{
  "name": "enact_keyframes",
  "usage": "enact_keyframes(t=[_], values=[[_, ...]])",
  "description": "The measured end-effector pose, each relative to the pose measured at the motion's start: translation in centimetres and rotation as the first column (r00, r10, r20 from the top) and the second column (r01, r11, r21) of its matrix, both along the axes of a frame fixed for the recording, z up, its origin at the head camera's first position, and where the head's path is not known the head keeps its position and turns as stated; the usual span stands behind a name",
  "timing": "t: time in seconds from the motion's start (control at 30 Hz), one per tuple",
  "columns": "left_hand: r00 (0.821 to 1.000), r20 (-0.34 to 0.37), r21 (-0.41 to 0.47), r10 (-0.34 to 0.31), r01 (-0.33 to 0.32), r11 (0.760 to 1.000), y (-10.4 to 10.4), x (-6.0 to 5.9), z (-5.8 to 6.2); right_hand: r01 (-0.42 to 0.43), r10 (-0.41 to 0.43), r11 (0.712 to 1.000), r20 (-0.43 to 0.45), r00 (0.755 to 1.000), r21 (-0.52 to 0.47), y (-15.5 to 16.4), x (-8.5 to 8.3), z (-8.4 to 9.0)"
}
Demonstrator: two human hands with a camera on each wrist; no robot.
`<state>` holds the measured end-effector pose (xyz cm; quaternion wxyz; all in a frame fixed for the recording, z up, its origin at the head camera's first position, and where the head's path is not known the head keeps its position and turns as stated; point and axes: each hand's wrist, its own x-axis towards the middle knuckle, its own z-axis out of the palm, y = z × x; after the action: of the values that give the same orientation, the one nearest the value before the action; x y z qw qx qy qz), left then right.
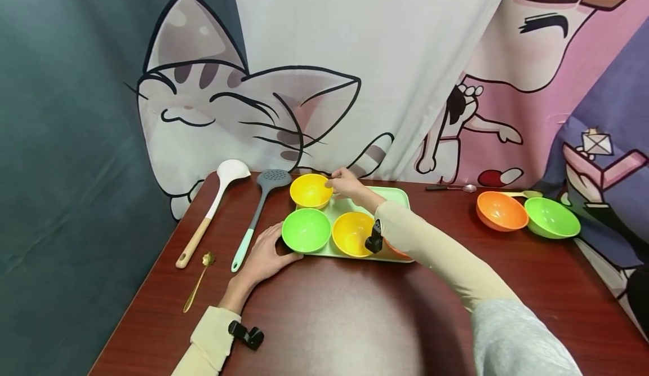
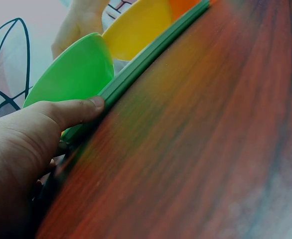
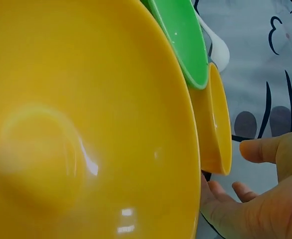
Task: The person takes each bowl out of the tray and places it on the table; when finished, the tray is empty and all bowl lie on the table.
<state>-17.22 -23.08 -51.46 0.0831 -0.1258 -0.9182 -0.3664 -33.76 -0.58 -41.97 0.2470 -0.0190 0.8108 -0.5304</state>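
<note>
Head view: Hold the pale green tray (image 1: 392,194) steady while your right hand (image 1: 347,185) reaches the far yellow bowl (image 1: 309,191), at the tray's back-left corner behind the light green bowl (image 1: 306,230). Left wrist: Your left hand (image 2: 34,134) grips the tray's corner, thumb along its rim. Right wrist: Your thumb and fingers stand apart, palm beside that bowl.

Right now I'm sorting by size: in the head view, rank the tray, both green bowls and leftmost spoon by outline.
Tray
Left green bowl and right green bowl: too alike to rank
Leftmost spoon
</note>
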Motion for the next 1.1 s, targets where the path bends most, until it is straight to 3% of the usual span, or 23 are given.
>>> enact_keyframes(t=[0.17, 0.47, 0.7, 0.9, 1.1], values=[[1.000, 0.006, -0.001, 0.001, -0.001, 1.000, -0.1, 0.1, 0.0, 0.017, -0.016, 1.000, 0.053, 0.998, -0.015, -0.8, 0.1, -0.4], [1.000, 0.006, -0.007, 0.003, -0.003, 1.000, -0.1, 0.1, 0.0, 0.029, -0.029, 1.000, 0.030, 0.999, -0.012, -0.8, 0.2, -0.6], [1.000, 0.007, -0.014, 0.000, 0.000, 1.000, 0.0, 0.1, 0.0, 0.069, -0.066, 0.997, 0.077, 0.995, -0.036, -0.7, 0.1, -1.0], [1.000, 0.009, -0.016, -0.001, 0.001, 1.000, 0.1, 0.2, 0.0, 0.100, -0.098, 0.994, 0.046, 0.994, -0.041, -0.5, 0.0, -1.2], [1.000, 0.000, -0.012, 0.002, -0.002, 1.000, 0.1, 0.2, 0.1, 0.095, -0.093, 0.992, 0.019, 0.995, -0.083, 0.3, 0.1, -0.2]])
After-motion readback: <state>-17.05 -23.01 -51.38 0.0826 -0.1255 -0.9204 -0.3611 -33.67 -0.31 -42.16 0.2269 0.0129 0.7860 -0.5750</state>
